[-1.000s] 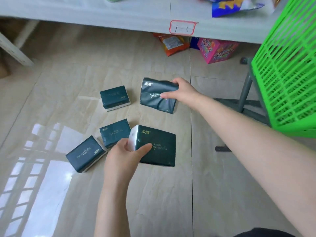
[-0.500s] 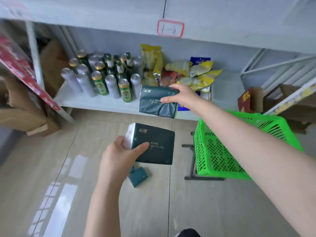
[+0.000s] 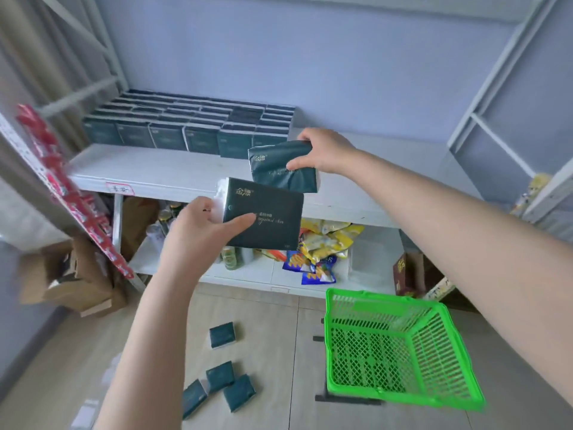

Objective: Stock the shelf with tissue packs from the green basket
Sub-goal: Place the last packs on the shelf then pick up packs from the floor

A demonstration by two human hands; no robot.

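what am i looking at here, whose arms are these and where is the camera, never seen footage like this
No machine here: a person wears a wide-angle camera on the head, so every picture looks forward and down at their own two bare arms. The left hand holds a dark tissue pack. The right hand pinches a second pack in front of the white shelf, where rows of the same packs already stand. Lower down, four more packs lie on the floor beside the green basket. Snack bags sit on the shelf below.
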